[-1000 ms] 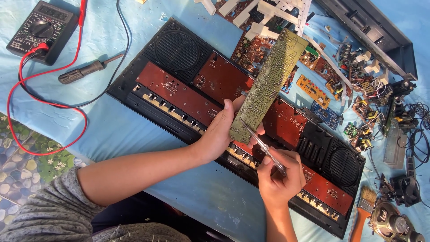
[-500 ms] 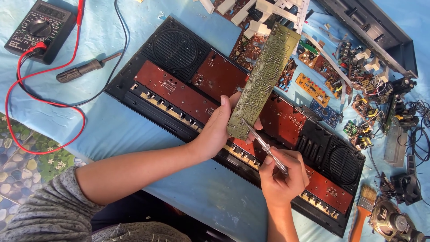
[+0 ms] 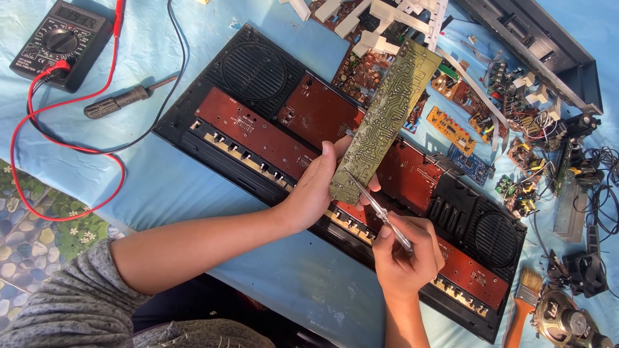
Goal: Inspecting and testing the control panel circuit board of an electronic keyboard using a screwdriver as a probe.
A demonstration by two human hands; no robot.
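My left hand (image 3: 319,187) holds the lower end of a long, narrow green circuit board (image 3: 385,119), tilted up over an opened black keyboard case (image 3: 213,145). My right hand (image 3: 406,261) grips a slim clear-handled screwdriver (image 3: 380,212), and its tip touches the board's lower end. Inside the case lie reddish-brown circuit boards (image 3: 258,132) and two round black speaker grilles (image 3: 255,64).
A black multimeter (image 3: 61,38) with red and black leads sits at the top left, beside a dark-handled screwdriver (image 3: 126,100). Loose circuit boards, white key strips and wires (image 3: 516,109) crowd the right side. A brush (image 3: 525,296) and a speaker (image 3: 567,322) lie at the bottom right.
The view has shifted slightly. Both hands keep their hold, and the screwdriver tip stays at the board's lower end.
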